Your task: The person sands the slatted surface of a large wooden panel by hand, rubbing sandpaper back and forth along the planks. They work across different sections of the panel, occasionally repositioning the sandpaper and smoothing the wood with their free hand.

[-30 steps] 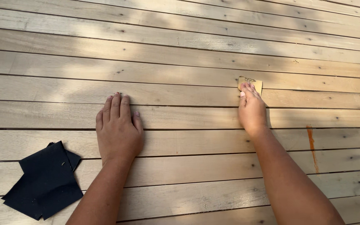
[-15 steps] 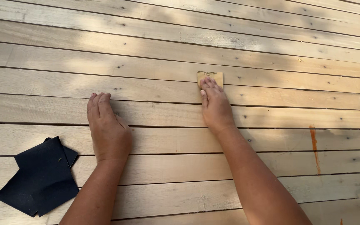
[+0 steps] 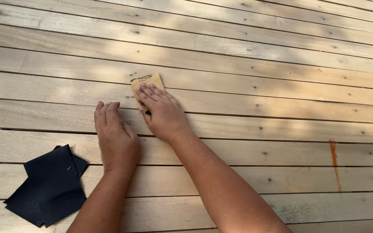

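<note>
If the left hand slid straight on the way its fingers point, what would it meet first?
The left hand lies flat, fingers pointing up the boards. Straight ahead looks free: only bare boards. The sandpaper piece under the right hand sits just right of that line, so it might graze it.

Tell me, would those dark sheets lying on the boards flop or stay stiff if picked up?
The dark sandpaper sheets look thin and lie flat on the deck boards, so they would probably bend easily and weigh little. Their overlapping corners suggest they slide apart readily, though a gritty face may drag on wood.
</note>
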Demonstrator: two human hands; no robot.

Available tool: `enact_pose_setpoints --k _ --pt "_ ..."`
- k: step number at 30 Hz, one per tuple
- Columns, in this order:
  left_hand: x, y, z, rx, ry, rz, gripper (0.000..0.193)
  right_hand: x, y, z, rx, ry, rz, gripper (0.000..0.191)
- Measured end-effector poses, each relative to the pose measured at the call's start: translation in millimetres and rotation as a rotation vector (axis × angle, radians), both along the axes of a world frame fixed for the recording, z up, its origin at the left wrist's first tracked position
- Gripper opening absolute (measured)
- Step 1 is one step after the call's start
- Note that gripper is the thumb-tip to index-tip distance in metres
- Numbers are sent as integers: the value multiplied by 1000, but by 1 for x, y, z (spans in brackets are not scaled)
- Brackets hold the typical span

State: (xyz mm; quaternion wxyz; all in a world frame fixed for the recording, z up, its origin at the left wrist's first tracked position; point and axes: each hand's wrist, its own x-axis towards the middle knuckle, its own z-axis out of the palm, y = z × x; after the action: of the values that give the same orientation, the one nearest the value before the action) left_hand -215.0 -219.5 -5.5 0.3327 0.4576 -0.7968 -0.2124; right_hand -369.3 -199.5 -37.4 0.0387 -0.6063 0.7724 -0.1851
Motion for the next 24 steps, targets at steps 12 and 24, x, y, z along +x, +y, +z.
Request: enact_pose_setpoints --k 12,24 --pt "-14 3 -1 -83 -356 30 53 -162 39 10 66 112 -503 54" --pt "-12 2 2 -59 -370 22 52 -224 72 20 -4 2 -489 46"
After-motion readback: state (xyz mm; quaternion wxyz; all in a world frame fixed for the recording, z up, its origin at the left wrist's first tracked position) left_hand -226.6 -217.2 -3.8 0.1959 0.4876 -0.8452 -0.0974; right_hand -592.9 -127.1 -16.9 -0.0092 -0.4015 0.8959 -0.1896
